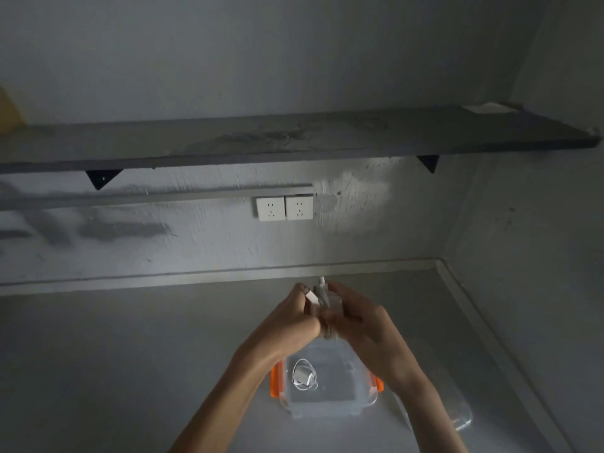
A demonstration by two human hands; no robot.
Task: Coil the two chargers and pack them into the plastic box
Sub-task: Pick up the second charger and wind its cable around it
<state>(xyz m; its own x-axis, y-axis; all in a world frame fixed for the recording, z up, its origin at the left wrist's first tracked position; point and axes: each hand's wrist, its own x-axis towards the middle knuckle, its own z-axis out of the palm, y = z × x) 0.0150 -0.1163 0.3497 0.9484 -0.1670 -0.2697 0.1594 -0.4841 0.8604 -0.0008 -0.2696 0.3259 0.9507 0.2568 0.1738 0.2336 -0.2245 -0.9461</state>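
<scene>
A clear plastic box [330,408] with orange side clips stands on the grey counter near me. One white charger [304,376] lies coiled inside it, at the left. Above the box, both hands are raised together. My left hand [291,318] and my right hand [359,325] are closed around the second white charger [322,297], whose cable is wound round the plug block. A short cable end sticks up from between the fingertips. Most of that charger is hidden by my fingers.
The clear lid [457,407] lies on the counter just right of the box, partly behind my right forearm. Two white wall sockets [284,208] sit on the back wall under a dark shelf [294,138]. A side wall closes the counter's right.
</scene>
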